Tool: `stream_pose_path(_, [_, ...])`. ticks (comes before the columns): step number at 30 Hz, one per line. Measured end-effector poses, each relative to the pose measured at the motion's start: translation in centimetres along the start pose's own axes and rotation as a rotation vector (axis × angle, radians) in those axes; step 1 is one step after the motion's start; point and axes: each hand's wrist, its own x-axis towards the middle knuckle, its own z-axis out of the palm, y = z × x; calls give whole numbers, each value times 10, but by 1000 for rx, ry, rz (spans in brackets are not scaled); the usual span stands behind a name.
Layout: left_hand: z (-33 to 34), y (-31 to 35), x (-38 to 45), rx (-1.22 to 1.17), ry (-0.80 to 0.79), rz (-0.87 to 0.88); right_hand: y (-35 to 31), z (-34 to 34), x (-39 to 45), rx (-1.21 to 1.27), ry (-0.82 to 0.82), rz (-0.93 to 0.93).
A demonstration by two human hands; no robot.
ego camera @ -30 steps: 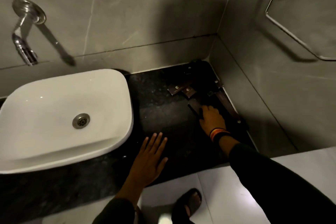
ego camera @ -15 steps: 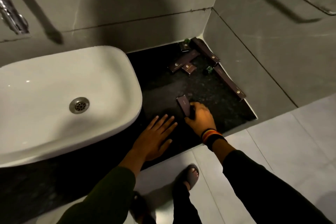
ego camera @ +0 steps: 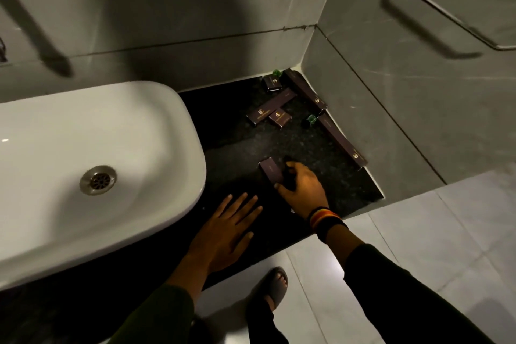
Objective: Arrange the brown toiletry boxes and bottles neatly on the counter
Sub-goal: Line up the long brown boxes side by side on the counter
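Observation:
My right hand (ego camera: 303,188) grips a brown box (ego camera: 270,172) near the front of the dark counter (ego camera: 240,148). Flat on the counter to its left lies my left hand (ego camera: 227,232), fingers spread and holding nothing. Further back lie a long brown box (ego camera: 270,109), a small brown box (ego camera: 280,118) and another small one (ego camera: 271,83). Two long brown boxes (ego camera: 305,92) (ego camera: 342,142) run along the right wall. Two green-capped bottles (ego camera: 310,120) (ego camera: 277,73) stand among them, dark and hard to make out.
A white basin (ego camera: 83,170) fills the counter's left side, with its drain (ego camera: 97,180) near the middle. Grey tiled walls close the corner behind and to the right. A metal rail (ego camera: 458,19) hangs on the right wall. My sandalled foot (ego camera: 275,285) is on the floor below.
My right hand has pulled a brown box from the cluster by the right wall toward the counter's front. The left hand stays flat on the counter. My head has tilted down.

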Motion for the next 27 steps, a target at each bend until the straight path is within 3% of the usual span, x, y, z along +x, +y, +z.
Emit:
stream_pose_path(8, [-1, 1, 4, -18, 49, -11, -6, -59, 108, -6, 86, 20])
stream_pose_path(12, [-5, 4, 5, 3, 20, -36, -39, -52, 162, -16, 107, -101])
stream_pose_path(20, [-16, 11, 6, 36, 29, -39, -87, -32, 236, -690, -174, -455])
stream_pose_path(24, [-16, 12, 6, 36, 13, -48, -96, -33, 249, -763, -194, -546])
stream_pose_path(27, [-17, 12, 6, 32, 12, -48, -98, -34, 248, -664, -142, -509])
